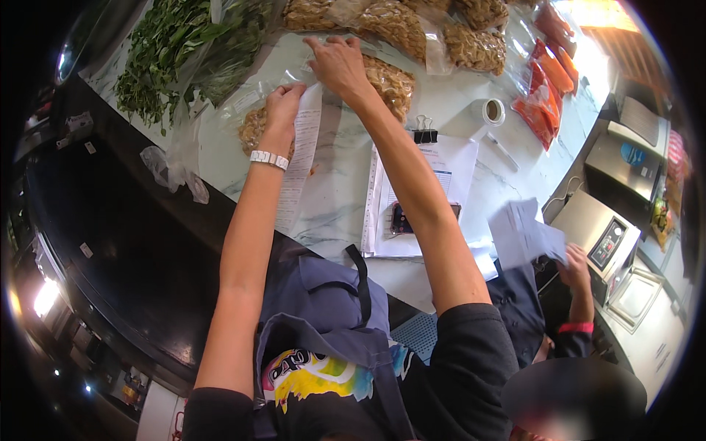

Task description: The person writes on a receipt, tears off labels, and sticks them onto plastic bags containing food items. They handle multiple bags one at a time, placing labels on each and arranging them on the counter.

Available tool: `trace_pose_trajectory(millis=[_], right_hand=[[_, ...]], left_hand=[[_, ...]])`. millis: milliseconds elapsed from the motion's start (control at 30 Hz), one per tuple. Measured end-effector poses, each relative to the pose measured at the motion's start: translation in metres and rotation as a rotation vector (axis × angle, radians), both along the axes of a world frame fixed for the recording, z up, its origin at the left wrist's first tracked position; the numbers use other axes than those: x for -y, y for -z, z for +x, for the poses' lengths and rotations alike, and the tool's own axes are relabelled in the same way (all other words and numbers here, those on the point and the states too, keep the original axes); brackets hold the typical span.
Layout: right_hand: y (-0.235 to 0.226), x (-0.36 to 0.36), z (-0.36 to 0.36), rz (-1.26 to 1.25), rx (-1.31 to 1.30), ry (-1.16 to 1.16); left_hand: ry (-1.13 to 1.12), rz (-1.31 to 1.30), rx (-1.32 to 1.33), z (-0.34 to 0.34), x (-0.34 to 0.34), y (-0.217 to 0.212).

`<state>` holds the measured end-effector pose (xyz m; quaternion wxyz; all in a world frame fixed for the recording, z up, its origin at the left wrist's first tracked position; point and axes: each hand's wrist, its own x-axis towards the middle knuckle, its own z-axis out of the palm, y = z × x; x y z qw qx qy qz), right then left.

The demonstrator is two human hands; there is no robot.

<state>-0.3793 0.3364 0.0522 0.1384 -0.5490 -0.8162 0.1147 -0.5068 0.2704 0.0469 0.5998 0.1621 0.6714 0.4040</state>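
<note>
**Paper strip and clear bag handled on a marble counter**

A long white paper strip is pinched at its upper end by the left hand, the fingers curled closed onto the paper; a white watch band is worn on that wrist. The strip hangs down across the pale marble counter toward the person's body. The right hand is laid flat, fingers spread and extended, on a clear plastic bag of brown food, which lies on the counter just beyond the top of the strip. The two hands are held near each other, the left a little lower and to the left.

A bundle of green leafy herbs is seen at the upper left of the counter. More clear bags of brown food are lined along the far edge, and bags of orange pieces lie to the right. A stack of papers held by a black binder clip sits beside the right forearm, with a roll of tape just past it. A blue apron is worn by the person. At the lower right, a sheet of paper is held by another person's hand, next to a metal machine.
</note>
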Motion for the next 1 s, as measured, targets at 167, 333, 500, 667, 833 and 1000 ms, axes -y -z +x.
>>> trace_pose_trajectory(millis=[167,333,500,667,833,1000], right_hand=[[-0.042,0.047,0.054,0.104,-0.539,0.368],[-0.089,0.157,0.135,-0.527,0.098,0.853],[-0.080,0.173,0.134,-0.415,-0.249,0.751],[-0.061,0.108,0.099,-0.127,-0.325,0.343],[-0.036,0.063,0.071,-0.184,0.072,0.308],[-0.025,0.066,0.058,-0.111,0.143,0.325]], left_hand=[[0.015,-0.005,0.042,-0.004,0.008,-0.012],[0.078,0.080,-0.073,-0.016,0.045,-0.049],[0.024,0.102,-0.075,-0.047,0.098,-0.079],[0.149,0.063,-0.337,-0.066,0.136,-0.089],[0.473,0.061,-0.658,-0.064,0.148,-0.103],[0.592,0.107,-0.846,-0.061,0.152,-0.096]])
